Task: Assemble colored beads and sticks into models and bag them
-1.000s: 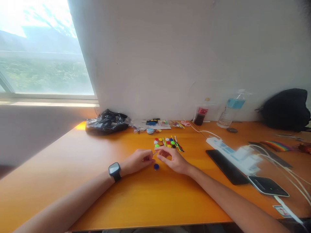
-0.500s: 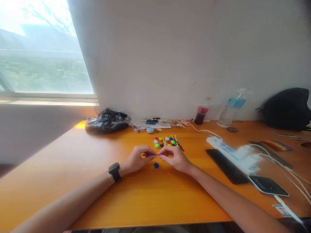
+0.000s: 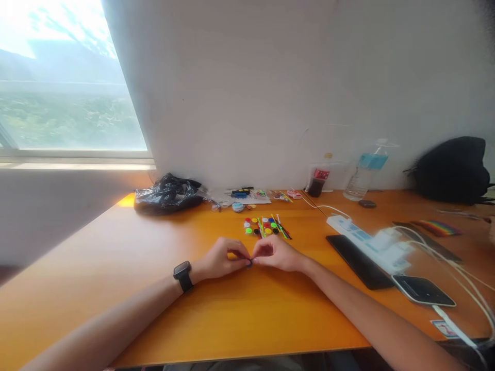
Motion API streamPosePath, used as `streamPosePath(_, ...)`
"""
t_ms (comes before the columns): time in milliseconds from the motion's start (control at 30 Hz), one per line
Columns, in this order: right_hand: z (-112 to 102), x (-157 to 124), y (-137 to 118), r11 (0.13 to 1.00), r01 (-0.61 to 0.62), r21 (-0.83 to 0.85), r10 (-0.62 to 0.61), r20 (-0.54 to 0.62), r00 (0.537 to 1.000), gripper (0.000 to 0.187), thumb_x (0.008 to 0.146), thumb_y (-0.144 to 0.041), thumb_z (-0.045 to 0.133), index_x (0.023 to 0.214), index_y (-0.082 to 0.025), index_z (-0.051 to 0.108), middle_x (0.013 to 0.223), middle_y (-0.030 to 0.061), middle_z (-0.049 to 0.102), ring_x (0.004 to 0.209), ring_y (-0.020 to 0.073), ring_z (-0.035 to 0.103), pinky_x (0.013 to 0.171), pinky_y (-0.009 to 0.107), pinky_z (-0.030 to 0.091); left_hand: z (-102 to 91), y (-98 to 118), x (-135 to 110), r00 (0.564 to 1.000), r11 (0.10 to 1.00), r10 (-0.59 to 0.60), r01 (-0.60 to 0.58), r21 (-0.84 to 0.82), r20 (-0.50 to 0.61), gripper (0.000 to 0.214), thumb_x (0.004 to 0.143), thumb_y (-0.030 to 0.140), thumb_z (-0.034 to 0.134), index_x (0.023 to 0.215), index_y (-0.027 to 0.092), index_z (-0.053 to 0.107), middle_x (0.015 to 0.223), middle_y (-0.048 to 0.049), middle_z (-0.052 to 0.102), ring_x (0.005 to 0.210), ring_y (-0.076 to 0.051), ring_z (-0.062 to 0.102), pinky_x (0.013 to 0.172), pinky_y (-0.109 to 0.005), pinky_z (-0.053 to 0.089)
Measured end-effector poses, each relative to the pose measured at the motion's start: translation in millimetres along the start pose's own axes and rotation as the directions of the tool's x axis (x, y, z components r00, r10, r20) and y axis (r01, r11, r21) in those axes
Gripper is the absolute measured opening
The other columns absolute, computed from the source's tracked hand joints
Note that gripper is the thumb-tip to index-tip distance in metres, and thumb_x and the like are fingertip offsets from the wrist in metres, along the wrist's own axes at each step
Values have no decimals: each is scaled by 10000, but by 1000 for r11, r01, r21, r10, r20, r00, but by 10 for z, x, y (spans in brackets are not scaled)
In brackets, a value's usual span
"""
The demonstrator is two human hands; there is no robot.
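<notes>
Your left hand (image 3: 222, 256) and right hand (image 3: 276, 253) meet fingertip to fingertip low over the orange table (image 3: 216, 319), both pinching 1 small dark-blue piece (image 3: 249, 263) between them (too small to say whether a cap or a disc). It sits right at the tabletop, just in front of the cluster of coloured discs and sticks (image 3: 265, 228). Judged light, rigid and smooth, so likely to slip or flick away. Hold it by its rim, thumb against forefinger. A phone (image 3: 358, 260) and power strip (image 3: 365, 241) lie well apart to the right. A black bag (image 3: 166, 193) sits by the wall.
</notes>
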State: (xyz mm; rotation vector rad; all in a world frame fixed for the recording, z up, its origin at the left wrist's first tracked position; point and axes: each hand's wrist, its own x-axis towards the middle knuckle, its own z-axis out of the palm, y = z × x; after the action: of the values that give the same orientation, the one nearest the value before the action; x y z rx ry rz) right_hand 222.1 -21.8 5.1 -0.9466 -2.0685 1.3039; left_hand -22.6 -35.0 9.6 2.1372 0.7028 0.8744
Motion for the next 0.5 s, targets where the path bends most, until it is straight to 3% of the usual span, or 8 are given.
streamPosePath(267,25,5,-19,1000,-26,-7,26,-3,1000,232,829,-372,773,844,-143,746,748,18,713,666,138,590,634,255,431,6,-103,-28,999,991,31,-33,132,18,149,908,324,755,943,192,814,853,-35,781,706,-128,657,678,-219,505)
streamPosePath(500,20,13,-46,999,-35,31,34,5,999,285,815,-424,788,835,-143,749,743,16,704,658,134,578,628,253,434,11,-101,-25,997,989,77,-78,123,10,149,926,327,736,929,206,823,864,-40,782,709,-128,653,680,-222,499)
